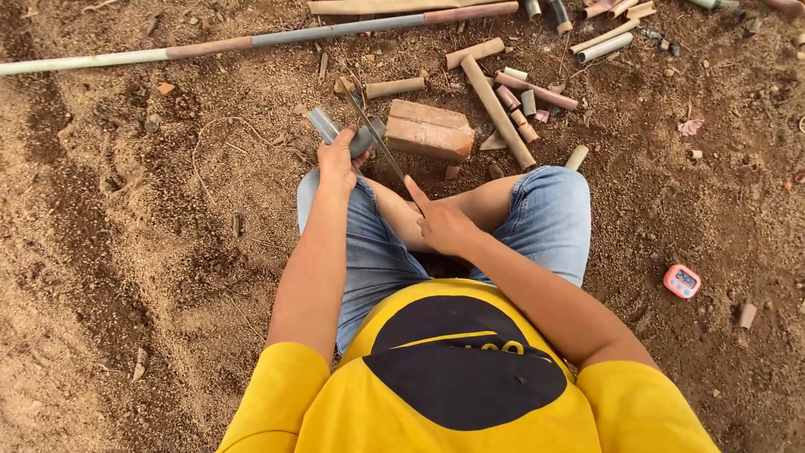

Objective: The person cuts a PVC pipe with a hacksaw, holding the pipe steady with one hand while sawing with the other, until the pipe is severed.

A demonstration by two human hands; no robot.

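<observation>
I sit on bare dirt in a yellow shirt and denim shorts, knees apart. My left hand [338, 161] grips a short grey pipe piece [325, 126] that rests across my left knee. My right hand [442, 221] holds a thin saw blade [369, 126] by its near end, forefinger stretched along it. The blade runs up and to the left and lies across the pipe piece near its right end. A red brick [429, 130] lies on the ground just beyond my knees, right of the pipe.
Several cut pipe offcuts [503, 105] lie scattered beyond the brick. A long pipe [251, 39] runs across the top of the view. A small pink timer [682, 281] sits on the dirt to my right. Loose soil surrounds me.
</observation>
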